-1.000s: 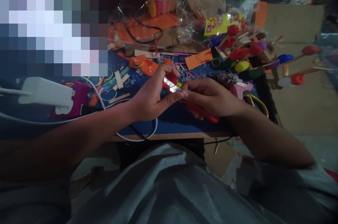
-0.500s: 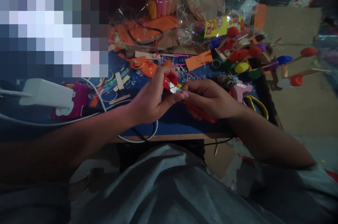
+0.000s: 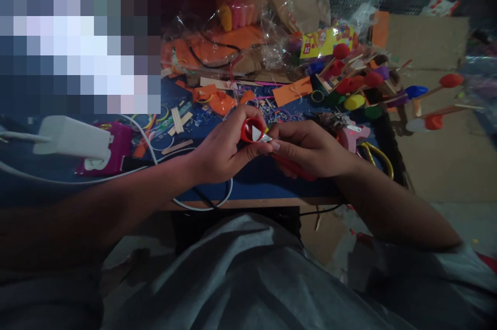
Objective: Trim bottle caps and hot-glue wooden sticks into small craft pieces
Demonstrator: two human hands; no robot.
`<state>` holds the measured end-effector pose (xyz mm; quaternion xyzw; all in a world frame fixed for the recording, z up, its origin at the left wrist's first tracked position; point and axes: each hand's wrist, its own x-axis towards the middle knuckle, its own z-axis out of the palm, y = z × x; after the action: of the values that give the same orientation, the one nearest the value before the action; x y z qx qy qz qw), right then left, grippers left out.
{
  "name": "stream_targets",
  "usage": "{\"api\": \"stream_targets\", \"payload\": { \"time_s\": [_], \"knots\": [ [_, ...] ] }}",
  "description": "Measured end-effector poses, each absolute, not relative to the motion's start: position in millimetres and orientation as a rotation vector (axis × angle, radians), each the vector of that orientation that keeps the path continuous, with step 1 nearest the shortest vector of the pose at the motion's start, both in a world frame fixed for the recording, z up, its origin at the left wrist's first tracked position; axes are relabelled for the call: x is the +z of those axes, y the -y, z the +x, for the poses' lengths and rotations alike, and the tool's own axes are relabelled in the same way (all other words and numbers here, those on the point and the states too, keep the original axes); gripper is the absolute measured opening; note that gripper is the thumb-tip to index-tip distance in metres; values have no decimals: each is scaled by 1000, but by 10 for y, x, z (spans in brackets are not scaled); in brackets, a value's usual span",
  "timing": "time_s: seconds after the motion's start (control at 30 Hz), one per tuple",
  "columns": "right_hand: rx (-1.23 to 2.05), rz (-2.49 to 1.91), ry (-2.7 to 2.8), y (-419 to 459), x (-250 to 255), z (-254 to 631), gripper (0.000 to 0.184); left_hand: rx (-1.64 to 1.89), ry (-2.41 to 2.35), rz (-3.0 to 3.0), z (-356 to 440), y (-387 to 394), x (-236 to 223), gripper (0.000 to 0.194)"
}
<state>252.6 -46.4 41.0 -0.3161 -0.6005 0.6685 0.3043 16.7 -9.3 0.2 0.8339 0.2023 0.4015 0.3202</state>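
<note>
At the far left a white power adapter sits on the blue table top, its white cable looping along the near edge, and just right of it lies a magenta box. A few flat wooden sticks lie further in, with loose rubber bands around them. My left hand comes in from the left over the near part of the table, its fingers curled closed around a small red bottle cap, thumb below and forefinger arched over the top; the cap sits near the middle of the scene, above the table and not resting on it. Against the cap lies the shiny blade of a red-handled cutter, its metal tip touching the cap's open face. My right hand is wrapped shut around that handle, forefinger stretched along it toward the blade, fingertips meeting those of my left hand. Beyond both hands orange paper scraps are strewn on the table, and behind them clear plastic bags are heaped. Just right of my right hand a pink glue gun rests beside yellow-handled scissors. Further right and farther off lies a jumble of coloured caps on sticks, and at the far right brown cardboard.
</note>
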Motion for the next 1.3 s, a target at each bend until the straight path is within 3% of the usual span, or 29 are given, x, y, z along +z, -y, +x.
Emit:
{"api": "stream_targets", "payload": {
  "time_s": [0.17,0.37,0.7,0.9,1.3],
  "knots": [
    [1730,-884,1574,460,392,2523,43,1156,-593,2154,213,113,-63,64],
    [1720,-890,1601,471,417,2507,43,1154,-587,2212,228,144,-71,41],
    [1742,-852,1604,477,395,2529,40,990,-490,2167,143,67,46,42],
    [1703,-852,1583,459,385,2521,43,1182,-601,2118,211,109,-68,63],
    [1708,-842,1623,493,399,2498,41,1067,-555,2165,200,135,10,42]
  ]
}}
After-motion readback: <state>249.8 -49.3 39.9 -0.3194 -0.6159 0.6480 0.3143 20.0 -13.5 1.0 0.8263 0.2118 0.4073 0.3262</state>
